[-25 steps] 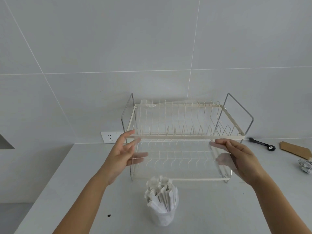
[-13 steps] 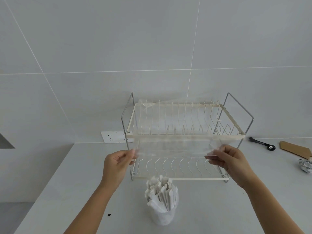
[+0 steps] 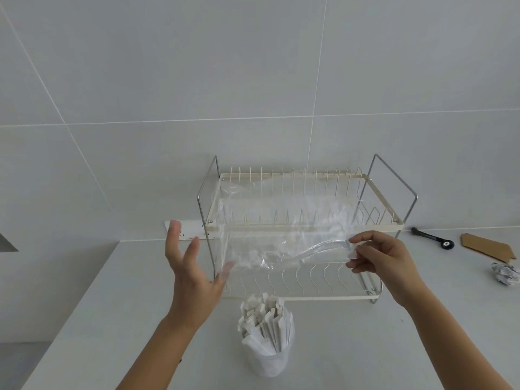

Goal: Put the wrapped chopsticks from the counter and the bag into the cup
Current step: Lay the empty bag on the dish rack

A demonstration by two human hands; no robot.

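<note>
A pale grey counter (image 3: 351, 347) runs beneath a wall of large grey tiles, where a two-tier wire dish rack (image 3: 298, 229) stands against the wall. You hold an emptied clear plastic bag (image 3: 281, 235) stretched in front of the rack: your right hand (image 3: 382, 263) pinches its right edge between thumb and fingertips, while your left hand (image 3: 191, 268) is spread wide, fingers splayed, with the bag's lower left corner only brushing the fingertips. Whether that hand has any real grip on the film cannot be told.

The wrapped chopsticks (image 3: 267, 322) stand bunched in the white cup (image 3: 270, 358) just in front of the rack; none can be seen on the counter or inside the bag, so the task looks all but finished.

The risk lies directly below. The cup is crammed and top-heavy, and a drooping bag or a dropping forearm could catch the paper ends and tip it. The film could also snag on the rack's upright wires. A crumpled foil ball (image 3: 505, 273) and a black tool (image 3: 433, 239) lie well clear at right.
</note>
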